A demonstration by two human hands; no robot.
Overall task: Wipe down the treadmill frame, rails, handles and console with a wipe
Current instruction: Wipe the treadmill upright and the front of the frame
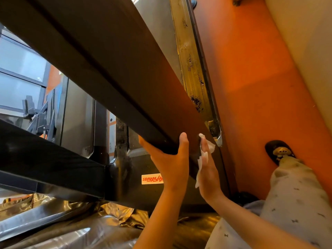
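Orange floor (251, 87) on the right, big windows (21, 69) off to the left, and some crinkly shiny sheeting (107, 218) down below. The view's tilted pretty hard, so bear with me.

A dark treadmill beam (125, 78) runs diagonally across the whole shot. The left hand (170, 164) grips its near end, fingers curled under and thumb up over the face. The right hand (209, 175) is flat, fingers straight, pressing the white wipe (202, 159) against the beam's side right by that end. The wipe sits between palm and beam, with a bit poking out past the fingertips.

Progress-wise, I'd say it's somewhere in the frame part of the job. I honestly can't tell which stretches of the beam are already clean, since it's dark all over. The yellowish strip (194, 72) beside it has black blotchy patches, so it looks untouched or just worn. The console and handles aren't in view at all, so I'd guess there's plenty left. There's a red-and-white label (152, 179) lower down, and a black shoe (279, 151) on the floor at right.
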